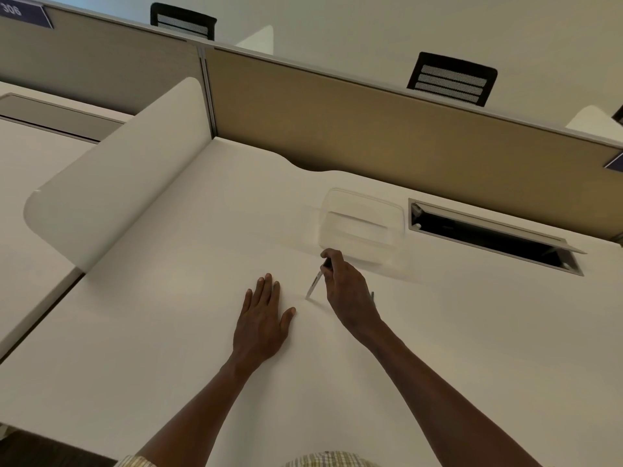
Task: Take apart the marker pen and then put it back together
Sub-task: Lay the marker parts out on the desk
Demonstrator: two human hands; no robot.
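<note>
White laminate covers the table [168, 332], whose left edge runs diagonally down past a rounded white side divider [111, 183]; a tan partition [371, 129] closes off the back edge. Broad bare surface lies to the left of the arms and in front of them. The left hand [263, 318] lies flat on the table, palm down, fingers straight and slightly spread, holding nothing. Just to its right, apart from it, the marker pen [315, 284] stands tilted, its long axis running from a pale lower end touching the table up and to the right to a dark upper end. The right hand [347, 291] pinches that dark end between thumb and fingers, hiding part of it. A thin dark piece peeks out at the right of this hand, too small to identify. Behind sits a clear plastic tray [364, 224], faint against the table, then an open cable slot [488, 234].
</note>
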